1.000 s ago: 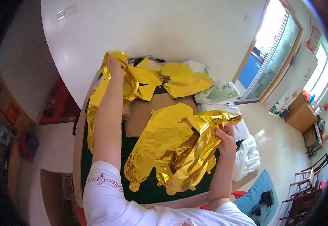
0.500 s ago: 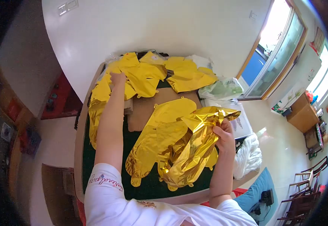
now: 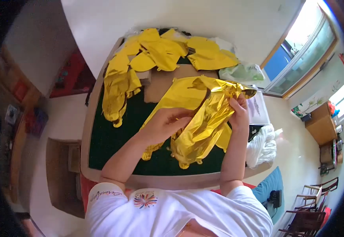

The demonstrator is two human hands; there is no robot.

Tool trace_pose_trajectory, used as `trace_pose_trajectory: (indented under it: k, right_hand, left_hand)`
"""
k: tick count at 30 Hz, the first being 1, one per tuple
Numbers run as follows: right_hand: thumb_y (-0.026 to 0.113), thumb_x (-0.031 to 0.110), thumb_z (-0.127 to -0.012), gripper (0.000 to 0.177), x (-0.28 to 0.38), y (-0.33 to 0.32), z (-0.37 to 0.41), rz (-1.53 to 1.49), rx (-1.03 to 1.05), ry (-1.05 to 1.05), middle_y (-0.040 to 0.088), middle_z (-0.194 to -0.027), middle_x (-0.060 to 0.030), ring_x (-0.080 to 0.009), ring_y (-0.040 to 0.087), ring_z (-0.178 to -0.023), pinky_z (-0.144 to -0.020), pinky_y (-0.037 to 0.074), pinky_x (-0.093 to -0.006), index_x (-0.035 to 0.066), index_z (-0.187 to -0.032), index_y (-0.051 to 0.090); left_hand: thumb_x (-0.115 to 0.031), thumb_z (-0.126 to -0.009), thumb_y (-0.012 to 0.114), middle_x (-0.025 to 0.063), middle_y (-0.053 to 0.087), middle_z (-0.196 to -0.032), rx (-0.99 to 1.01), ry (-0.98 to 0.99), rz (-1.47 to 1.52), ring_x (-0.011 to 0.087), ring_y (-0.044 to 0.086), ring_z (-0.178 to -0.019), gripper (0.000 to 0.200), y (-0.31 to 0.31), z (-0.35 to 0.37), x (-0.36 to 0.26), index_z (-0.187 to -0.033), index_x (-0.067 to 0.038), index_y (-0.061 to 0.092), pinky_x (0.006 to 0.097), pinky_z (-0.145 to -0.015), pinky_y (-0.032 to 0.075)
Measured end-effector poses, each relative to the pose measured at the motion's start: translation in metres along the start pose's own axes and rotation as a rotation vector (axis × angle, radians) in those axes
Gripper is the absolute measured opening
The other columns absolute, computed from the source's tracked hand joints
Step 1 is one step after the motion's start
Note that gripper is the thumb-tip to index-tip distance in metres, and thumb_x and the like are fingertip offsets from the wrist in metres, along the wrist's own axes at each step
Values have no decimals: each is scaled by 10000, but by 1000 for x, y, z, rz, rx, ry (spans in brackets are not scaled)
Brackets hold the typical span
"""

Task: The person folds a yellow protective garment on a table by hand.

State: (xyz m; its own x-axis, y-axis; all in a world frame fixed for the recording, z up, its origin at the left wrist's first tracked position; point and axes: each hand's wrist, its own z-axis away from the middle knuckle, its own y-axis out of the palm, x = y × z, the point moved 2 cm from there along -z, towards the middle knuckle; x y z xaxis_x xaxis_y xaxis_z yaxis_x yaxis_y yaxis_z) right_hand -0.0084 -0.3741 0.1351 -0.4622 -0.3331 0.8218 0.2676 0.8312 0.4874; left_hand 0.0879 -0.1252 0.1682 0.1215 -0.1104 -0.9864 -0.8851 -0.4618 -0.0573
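A crumpled, flat gold foil balloon (image 3: 205, 126) with small tabs on its edge lies across the near middle of the table. My right hand (image 3: 240, 108) pinches its upper right part between thumb and fingers. At its left edge is my left hand (image 3: 170, 123), fingers curved and thumb apart from them; the fingertips are partly hidden. Another flat gold foil piece (image 3: 184, 94) lies under and behind these, partly covered by my left hand. Further left, a gold foil balloon (image 3: 114, 104) hangs down from the far pile of foil (image 3: 160, 49).
A dark green table top (image 3: 113, 152) with a pale rim carries everything. Cardboard (image 3: 164, 79) lies in its middle. On the right are a clear plastic bag (image 3: 241, 72), a white flat box (image 3: 259, 108) and a white string bundle (image 3: 262, 146). A blue cushion (image 3: 268, 185) stands near the right corner.
My left hand has come back from the far left foil pile to the left edge of the near balloon. My right hand still grips the balloon. The view has shifted.
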Motion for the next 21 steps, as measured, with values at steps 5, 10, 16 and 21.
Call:
trace_pose_trajectory:
  k: [5,10,16,21]
  right_hand:
    - [546,4,-864,370,5,5,-7,-21,50,-10,595,-1179,-101,-208,600,-1045,-904,486,-342,27,-1231,504]
    - [570,-31,-842,373,12,1,-24,61,93,-72,612,-1146,-94,-206,614,-1004,-866,502,-329,28,-1207,518]
    - [646,65,-820,153,-45,-25,-33,330,-71,350,622,-780,-34,-118,573,-606,-489,418,-225,42,-965,602]
    - [660,68,-811,264,-99,-45,-16,350,-63,492,659,-923,-56,-145,636,-803,-638,503,-253,-3,-1060,605]
  left_hand:
    - [-338,-879,631,52,627,-1002,-14,-65,69,93,571,-849,492,25,18,14,-1222,-3,521,237,-747,457]
    - [-316,-925,569,36,579,-1136,-35,-57,541,107,558,-990,500,30,34,55,-1309,-22,445,257,-863,444]
    - [-244,-889,623,23,637,-885,-96,-350,130,81,569,-740,297,54,42,79,-1046,9,617,239,-674,455]
    - [-189,-862,648,21,646,-804,-107,-543,262,86,589,-662,223,61,49,140,-971,6,651,226,-579,465]
